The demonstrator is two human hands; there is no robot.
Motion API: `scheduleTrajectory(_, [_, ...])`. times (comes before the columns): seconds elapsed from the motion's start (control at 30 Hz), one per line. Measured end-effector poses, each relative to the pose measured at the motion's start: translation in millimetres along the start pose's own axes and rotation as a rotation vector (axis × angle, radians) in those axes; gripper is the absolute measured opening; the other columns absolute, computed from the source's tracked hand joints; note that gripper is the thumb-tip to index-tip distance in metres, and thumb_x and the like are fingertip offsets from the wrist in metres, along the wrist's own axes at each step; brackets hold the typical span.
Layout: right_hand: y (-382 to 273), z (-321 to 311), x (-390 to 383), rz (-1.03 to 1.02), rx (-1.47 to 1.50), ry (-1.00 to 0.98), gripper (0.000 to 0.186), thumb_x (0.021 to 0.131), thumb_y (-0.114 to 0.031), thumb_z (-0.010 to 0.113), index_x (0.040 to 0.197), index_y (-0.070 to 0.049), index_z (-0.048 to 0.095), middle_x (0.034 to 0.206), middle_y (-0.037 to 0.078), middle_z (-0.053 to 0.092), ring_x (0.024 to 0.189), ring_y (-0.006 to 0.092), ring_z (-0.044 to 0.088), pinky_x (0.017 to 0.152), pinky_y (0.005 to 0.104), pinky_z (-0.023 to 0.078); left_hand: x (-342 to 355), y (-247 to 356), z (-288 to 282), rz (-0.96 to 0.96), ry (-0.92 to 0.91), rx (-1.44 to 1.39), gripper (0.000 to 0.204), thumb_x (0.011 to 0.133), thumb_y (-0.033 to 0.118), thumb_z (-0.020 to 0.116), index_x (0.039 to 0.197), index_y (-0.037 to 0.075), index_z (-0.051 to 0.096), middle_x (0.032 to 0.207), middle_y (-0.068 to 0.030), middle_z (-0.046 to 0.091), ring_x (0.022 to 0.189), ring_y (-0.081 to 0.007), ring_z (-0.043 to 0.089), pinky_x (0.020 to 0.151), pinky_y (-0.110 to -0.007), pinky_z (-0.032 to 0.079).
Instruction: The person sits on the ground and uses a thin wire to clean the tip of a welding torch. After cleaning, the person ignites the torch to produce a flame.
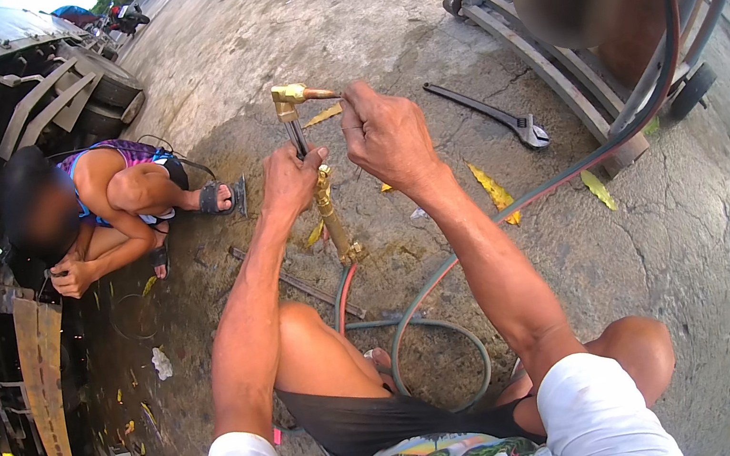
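Note:
My left hand [288, 181] is wrapped round the metal tubes of a brass cutting torch [332, 219], holding it upright in front of me. The torch head is at the top, and its copper-coloured nozzle [321, 93] points right. At the nozzle's end my right hand [388, 132] is closed, fingertips pinched together by the tip. Whatever those fingers hold is too small or hidden to name; a thin dark line shows just below them. From the torch's lower end a red and a green hose [345, 297] run down and loop over the ground between my legs.
An adjustable wrench [486, 116] lies on the concrete to the right. Beyond it stands a wheeled metal cart [540, 63] with cylinders, the hoses leading up to it. At left a person [112, 188] crouches by a truck's underside and leaf springs [44, 378]. A flat metal bar [297, 283] lies behind my left forearm.

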State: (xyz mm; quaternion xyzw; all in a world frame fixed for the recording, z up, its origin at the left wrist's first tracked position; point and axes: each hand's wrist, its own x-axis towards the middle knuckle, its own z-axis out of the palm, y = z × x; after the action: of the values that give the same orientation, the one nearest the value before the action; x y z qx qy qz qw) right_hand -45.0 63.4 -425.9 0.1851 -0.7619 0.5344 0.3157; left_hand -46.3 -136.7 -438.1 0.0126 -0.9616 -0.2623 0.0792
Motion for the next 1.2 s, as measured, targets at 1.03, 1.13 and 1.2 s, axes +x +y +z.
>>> scheduleTrajectory(1.03, [10.4,3.8,5.8,-0.141,-0.086,-0.059,0.013,0.083,-0.005,0.064,0.089,-0.004,0.053,0.072,0.017,0.065,0.065,0.0396,0.067,0.056,0.0494,0.051,0.1,-3.4,-1.3,0.035,0.008,0.039,0.03,0.093,0.025,0.074,0.099,-0.005,0.072,0.074,-0.0177,0.073,0.073,-0.0272,0.073,0.067,-0.043,0.054])
scheduleTrajectory(1.13, [4.0,5.9,6.5,-0.047,-0.054,-0.039,0.01,0.084,-0.007,0.063,0.086,-0.002,0.054,0.071,0.018,0.066,0.065,0.0407,0.067,0.057,0.0499,0.052,-1.0,-1.2,-3.3,0.013,0.01,0.042,0.029,0.092,0.023,0.074,0.098,-0.005,0.072,0.074,-0.0176,0.072,0.072,-0.0277,0.073,0.066,-0.044,0.053])
scheduleTrajectory(1.2, [-2.0,6.9,9.1,0.051,-0.014,-0.028,0.009,0.085,-0.008,0.062,0.085,0.0,0.057,0.07,0.02,0.065,0.064,0.0409,0.067,0.057,0.0496,0.051,-1.9,-1.8,-1.9,0.026,0.035,0.062,0.028,0.092,0.024,0.074,0.098,-0.004,0.072,0.074,-0.0178,0.072,0.071,-0.0287,0.072,0.066,-0.044,0.053])
